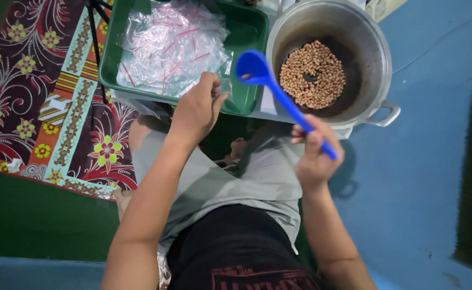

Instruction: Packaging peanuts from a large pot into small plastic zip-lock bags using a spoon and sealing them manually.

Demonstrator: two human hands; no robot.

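Note:
My right hand (314, 153) grips the handle of a blue plastic ladle (257, 70), whose bowl is raised between the tray and the pot and holds a few peanuts. My left hand (198, 104) pinches a small clear plastic bag (224, 86) at the near edge of a green tray (247, 32), just left of the ladle's bowl. The tray holds a heap of clear zip bags (171, 45) with pink strips. A large metal pot (365, 32) with a layer of peanuts (312, 74) on its bottom stands to the right of the tray.
I sit cross-legged in grey shorts (230, 177) on a blue floor (429, 161). A patterned red floral mat (42, 107) lies to the left. Dark tripod legs (93, 32) stand by the tray's left edge. The pot's handle (389, 114) juts toward me.

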